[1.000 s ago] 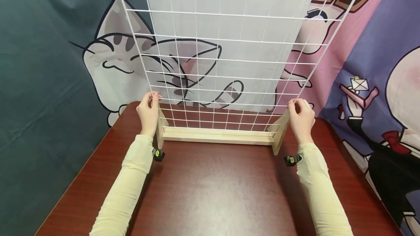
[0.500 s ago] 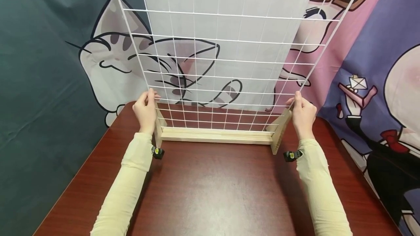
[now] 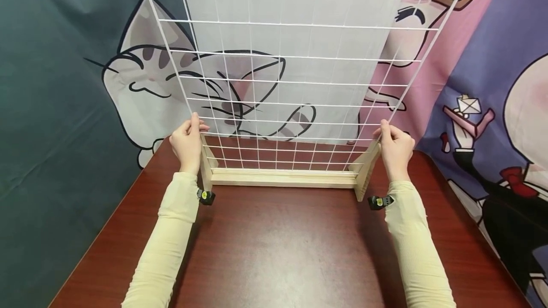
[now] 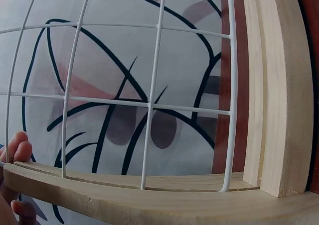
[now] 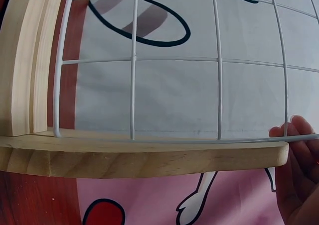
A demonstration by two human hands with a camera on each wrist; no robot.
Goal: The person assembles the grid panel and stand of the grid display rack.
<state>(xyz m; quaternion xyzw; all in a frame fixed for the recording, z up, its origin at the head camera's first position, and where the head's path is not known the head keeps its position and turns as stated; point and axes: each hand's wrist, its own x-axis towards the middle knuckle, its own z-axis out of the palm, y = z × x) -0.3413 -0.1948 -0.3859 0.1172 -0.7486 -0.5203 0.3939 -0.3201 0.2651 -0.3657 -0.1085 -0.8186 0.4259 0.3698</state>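
A white wire grid panel (image 3: pixel 280 56) stands upright between the two side pieces of a pale wooden stand (image 3: pixel 282 178). In the head view my left hand (image 3: pixel 187 144) pinches the panel's left edge wire, thumb upward, just above the left side piece. My right hand (image 3: pixel 396 149) pinches the right edge wire at about the same height. The panel's side wires lie along the wooden side pieces, as the left wrist view shows at the left side piece (image 4: pixel 124 200) and the right wrist view at the right side piece (image 5: pixel 149 158). Its bottom wire (image 5: pixel 57 95) sits slightly apart from the crossbar (image 5: pixel 22 60).
A reddish-brown table (image 3: pixel 278 241) carries the stand near its far edge. Behind hang a printed cat backdrop (image 3: pixel 145 94) and a blue-purple and pink patterned cloth (image 3: pixel 471 75). Small black cameras (image 3: pixel 207 197) are worn at both wrists.
Both hands have shifted their hold on the edge wires, thumbs now pointing up. The panel's top edge has come down slightly and a little to the left in the head view; the stand has stayed put.
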